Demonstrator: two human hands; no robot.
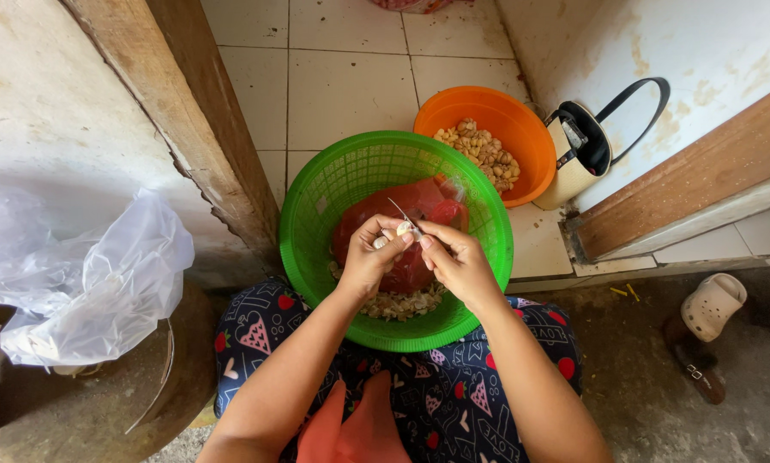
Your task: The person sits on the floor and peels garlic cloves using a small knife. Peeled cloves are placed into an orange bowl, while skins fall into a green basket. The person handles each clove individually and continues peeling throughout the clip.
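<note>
Right over the middle of the green basket (316, 193), a pale garlic clove (402, 229) sat pinched between the two hands. The left hand (369, 257) was curled closed around the clove, thumb and fingertips gripping it; a second whitish piece showed lower in that hand, though whether it was another clove I could not tell. The right hand (458, 261) was closed on a small knife (400, 212), its thin blade slanting up and to the left from the clove.

Beneath the hands, inside the basket, lay one red plastic bag (419, 206), crumpled, with a heap of pale papery peelings (398, 302) along the near wall. The basket rested on the person's lap, on dark cloth printed with small red and white shapes (441, 399).

Just beyond the basket, touching its far rim, stood one orange bowl (496, 107) holding a pile of peeled cloves (484, 153), too many to count. Beside the bowl, against the wall, leaned one cream bag with a black strap (578, 150).

To the left, one clear plastic bag (102, 283) lay bunched over a dark round drum (102, 403). To the far right, on the lower floor, were two sandals (711, 304): one cream, one brown. White floor tiles (342, 86) stretched away beyond.
</note>
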